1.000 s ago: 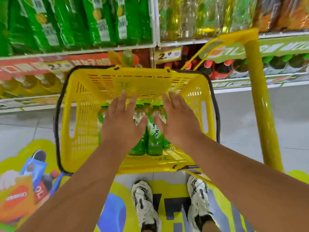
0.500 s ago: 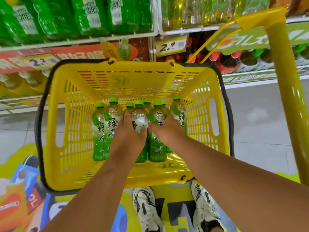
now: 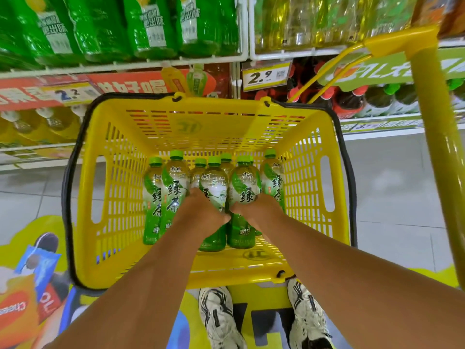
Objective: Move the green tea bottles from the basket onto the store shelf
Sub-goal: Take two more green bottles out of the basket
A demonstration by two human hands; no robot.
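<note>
Since a moment ago: both hands deeper in the yellow basket [image 3: 120, 197], bottles nearer in view. Left hand [image 3: 201, 212] grips one green tea bottle [image 3: 214, 187]; right hand [image 3: 256, 210] grips its neighbour [image 3: 245, 185] — fingers wrapped round both. Contents: a cluster of green tea bottles [image 3: 173, 187], upright, below the store shelf [image 3: 125, 66].

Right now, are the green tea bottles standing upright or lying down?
Upright: the green tea bottles stand in the yellow basket, green caps on top.
</note>
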